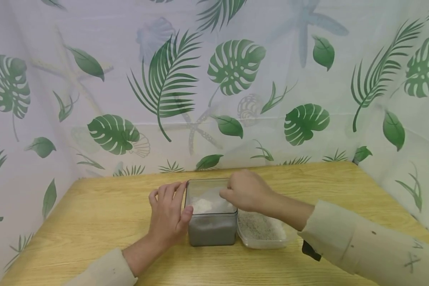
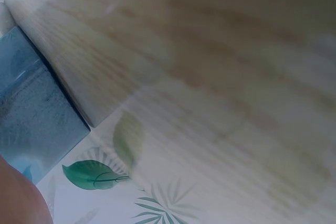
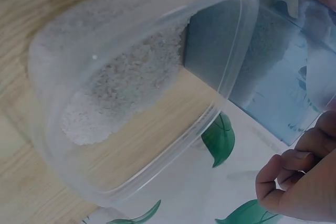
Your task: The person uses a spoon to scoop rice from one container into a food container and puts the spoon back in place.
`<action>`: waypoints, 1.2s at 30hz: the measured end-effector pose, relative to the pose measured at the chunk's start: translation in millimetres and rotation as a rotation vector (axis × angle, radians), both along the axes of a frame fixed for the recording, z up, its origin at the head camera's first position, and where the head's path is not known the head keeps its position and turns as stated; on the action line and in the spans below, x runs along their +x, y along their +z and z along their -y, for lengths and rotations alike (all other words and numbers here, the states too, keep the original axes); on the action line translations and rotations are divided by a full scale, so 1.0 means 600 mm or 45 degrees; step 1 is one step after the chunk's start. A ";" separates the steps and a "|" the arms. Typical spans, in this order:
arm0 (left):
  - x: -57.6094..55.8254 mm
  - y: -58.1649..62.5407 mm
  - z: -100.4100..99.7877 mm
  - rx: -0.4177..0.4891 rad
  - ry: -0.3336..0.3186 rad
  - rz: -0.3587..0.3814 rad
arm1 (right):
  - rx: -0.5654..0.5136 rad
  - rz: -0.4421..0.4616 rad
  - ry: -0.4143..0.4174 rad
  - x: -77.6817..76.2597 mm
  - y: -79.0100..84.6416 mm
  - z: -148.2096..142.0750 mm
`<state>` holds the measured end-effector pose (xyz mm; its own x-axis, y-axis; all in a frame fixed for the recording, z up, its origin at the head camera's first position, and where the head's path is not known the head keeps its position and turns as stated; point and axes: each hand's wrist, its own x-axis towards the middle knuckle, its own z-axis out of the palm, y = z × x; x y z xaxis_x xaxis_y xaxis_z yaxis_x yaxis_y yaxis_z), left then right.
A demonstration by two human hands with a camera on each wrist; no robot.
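Observation:
A grey see-through box stands on the table, with a whitish heap inside. My left hand rests against the box's left side, fingers spread toward the back and thumb at the front corner. Above the box's right rim is my right hand, its fingers curled inward. Those curled fingers also show in the right wrist view; whatever lies inside the fist is hidden. To the right of the box sits a clear plastic tub, holding pale rice-like grains.
The wood-grain table extends to both sides. Behind it hangs a white curtain printed with green leaves, which also closes in the left and right sides. My right forearm crosses above the tub.

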<state>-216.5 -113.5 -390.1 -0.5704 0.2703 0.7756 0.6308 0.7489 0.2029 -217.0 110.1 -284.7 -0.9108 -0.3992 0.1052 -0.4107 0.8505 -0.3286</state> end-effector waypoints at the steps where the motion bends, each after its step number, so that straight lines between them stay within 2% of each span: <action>1: 0.000 0.000 0.000 0.001 0.002 -0.004 | -0.027 0.006 -0.006 0.001 0.000 -0.002; 9: -0.002 -0.003 0.000 0.014 0.003 -0.036 | -0.151 0.041 -0.060 -0.001 -0.005 -0.020; 16: -0.003 -0.004 0.000 0.017 0.007 -0.045 | -0.222 0.048 -0.100 -0.005 0.004 -0.034; 28: -0.002 -0.004 0.000 0.006 0.006 -0.024 | -0.277 0.082 -0.166 -0.001 0.012 -0.065; 36: -0.002 -0.003 0.000 0.004 -0.003 -0.029 | -0.276 0.047 -0.177 0.001 0.012 -0.085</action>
